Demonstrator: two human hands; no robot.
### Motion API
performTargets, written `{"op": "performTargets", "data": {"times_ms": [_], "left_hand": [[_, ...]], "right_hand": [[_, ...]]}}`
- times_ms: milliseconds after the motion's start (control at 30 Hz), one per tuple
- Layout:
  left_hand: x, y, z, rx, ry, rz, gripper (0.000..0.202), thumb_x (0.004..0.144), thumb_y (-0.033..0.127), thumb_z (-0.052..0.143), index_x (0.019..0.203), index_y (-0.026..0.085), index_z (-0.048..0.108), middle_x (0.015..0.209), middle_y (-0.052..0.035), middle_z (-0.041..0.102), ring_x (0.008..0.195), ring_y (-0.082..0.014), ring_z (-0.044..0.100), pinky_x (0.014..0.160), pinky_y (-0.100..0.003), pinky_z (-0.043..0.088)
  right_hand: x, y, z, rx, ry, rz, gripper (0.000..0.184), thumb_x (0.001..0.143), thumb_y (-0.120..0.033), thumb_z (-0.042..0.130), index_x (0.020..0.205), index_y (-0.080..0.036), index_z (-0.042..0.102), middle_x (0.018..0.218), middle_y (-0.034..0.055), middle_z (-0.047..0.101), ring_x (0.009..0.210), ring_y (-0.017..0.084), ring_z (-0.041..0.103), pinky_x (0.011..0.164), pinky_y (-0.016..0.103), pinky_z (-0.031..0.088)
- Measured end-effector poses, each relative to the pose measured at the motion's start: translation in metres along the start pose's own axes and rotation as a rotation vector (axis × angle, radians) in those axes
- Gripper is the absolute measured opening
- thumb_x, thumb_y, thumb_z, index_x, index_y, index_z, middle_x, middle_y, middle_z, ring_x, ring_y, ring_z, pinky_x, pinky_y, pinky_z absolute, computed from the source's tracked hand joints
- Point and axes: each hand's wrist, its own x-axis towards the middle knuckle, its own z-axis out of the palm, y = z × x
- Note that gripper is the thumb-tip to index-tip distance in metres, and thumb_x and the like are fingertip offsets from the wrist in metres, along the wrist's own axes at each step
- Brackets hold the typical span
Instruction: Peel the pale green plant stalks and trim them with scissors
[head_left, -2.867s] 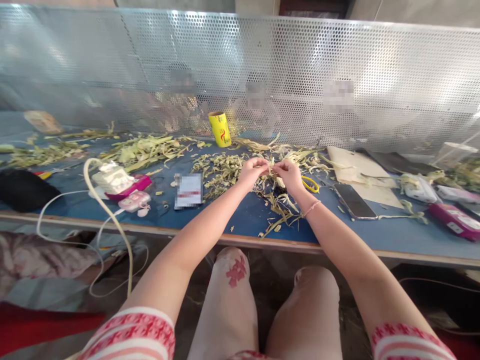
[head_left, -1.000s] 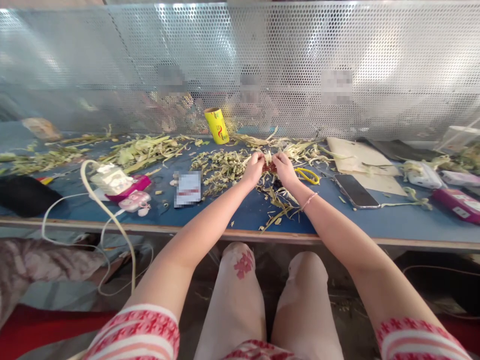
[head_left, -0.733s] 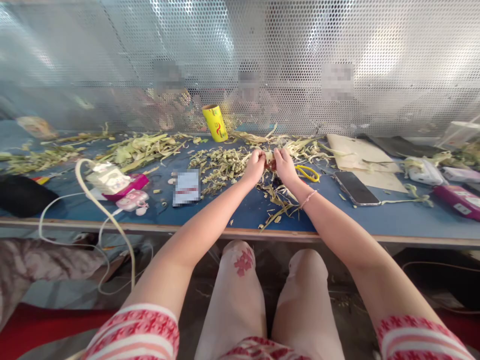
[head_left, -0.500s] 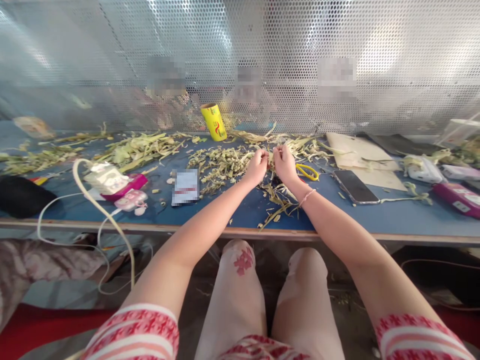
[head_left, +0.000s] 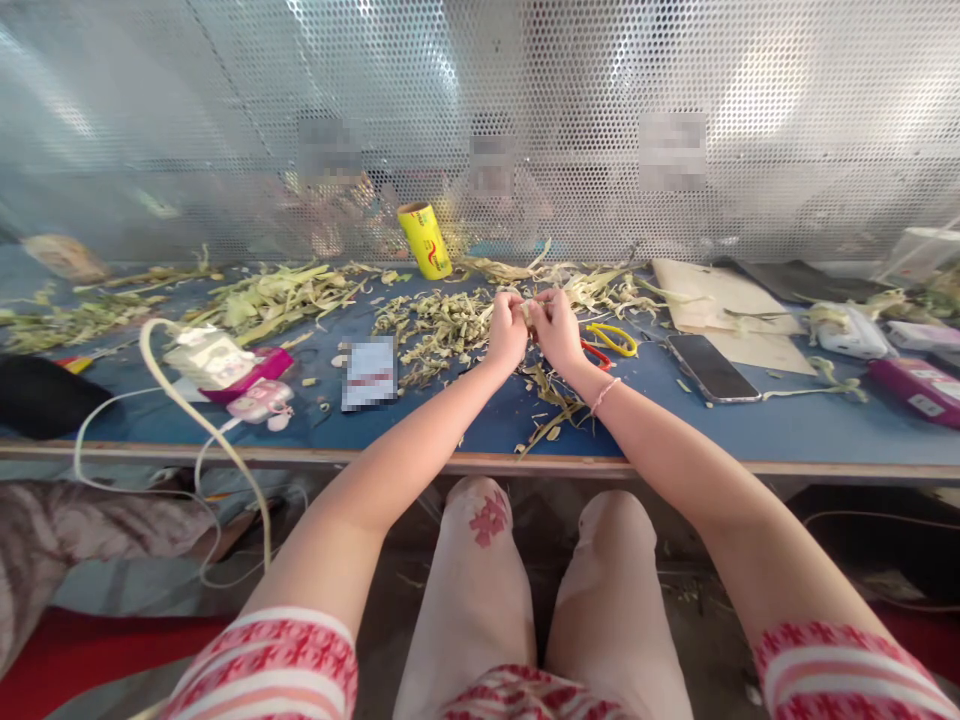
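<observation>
My left hand [head_left: 508,330] and my right hand [head_left: 553,328] meet over the blue table [head_left: 480,430], fingers closed around a small pale green plant piece [head_left: 527,312]. Most of that piece is hidden by the fingers. Just left of my hands lies a heap of short, dry-looking greenish plant bits [head_left: 442,325]. Longer pale stalks [head_left: 600,288] are spread behind my right hand. Scissors with yellow and red handles [head_left: 616,340] rest by my right wrist, partly covered by it. Loose trimmings [head_left: 551,405] are scattered below my hands.
A yellow roll [head_left: 424,240] stands tilted near the perforated metal panel [head_left: 570,120]. To the right are a phone [head_left: 712,368] and brown paper sheets [head_left: 720,300]. On the left sit a pale device with a cable [head_left: 214,358], a stalk pile [head_left: 277,300] and a small card [head_left: 370,372].
Both hands have shifted slightly left and stay pinched together. More of the scissors' red handle now shows beside the right wrist.
</observation>
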Motion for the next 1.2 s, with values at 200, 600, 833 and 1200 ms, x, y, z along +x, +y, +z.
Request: {"op": "performTargets", "data": {"times_ms": [200,600,833,1200], "left_hand": [[-0.001,0.002,-0.005,0.158,0.058,0.195,0.016,0.085,0.006,0.043,0.083,0.022,0.044,0.086,-0.0029,0.056,0.082,-0.0131,0.055,0.080,-0.029,0.045],[0.004,0.009,-0.013,0.153,0.067,0.166,0.018,0.084,0.005,0.043,0.084,0.022,0.048,0.090,-0.0041,0.058,0.089,-0.0142,0.054,0.085,-0.028,0.043],[0.012,0.001,-0.015,0.090,0.101,0.126,0.016,0.083,0.007,0.044,0.082,0.021,0.051,0.087,-0.0016,0.058,0.084,-0.0122,0.057,0.077,-0.024,0.043],[0.008,0.016,-0.024,0.219,0.063,0.310,0.020,0.083,0.004,0.044,0.079,0.023,0.050,0.088,-0.0043,0.055,0.092,-0.0167,0.052,0.092,-0.030,0.040]], "right_hand": [[-0.001,0.000,0.005,0.089,-0.023,0.065,0.019,0.087,-0.040,0.054,0.092,-0.024,0.043,0.056,-0.0073,0.047,0.049,0.011,0.047,0.052,0.026,0.038],[0.002,-0.010,0.006,0.290,-0.118,0.165,0.019,0.085,-0.034,0.058,0.081,-0.023,0.044,0.053,-0.0091,0.043,0.043,0.008,0.041,0.046,0.023,0.038],[0.006,-0.006,0.004,0.309,-0.169,0.171,0.020,0.083,-0.035,0.059,0.080,-0.023,0.044,0.053,-0.0093,0.043,0.042,0.007,0.039,0.046,0.024,0.040],[0.006,-0.001,0.007,0.354,-0.176,0.359,0.041,0.084,-0.062,0.049,0.076,-0.021,0.048,0.057,-0.0062,0.048,0.045,0.009,0.047,0.050,0.026,0.046]]}}
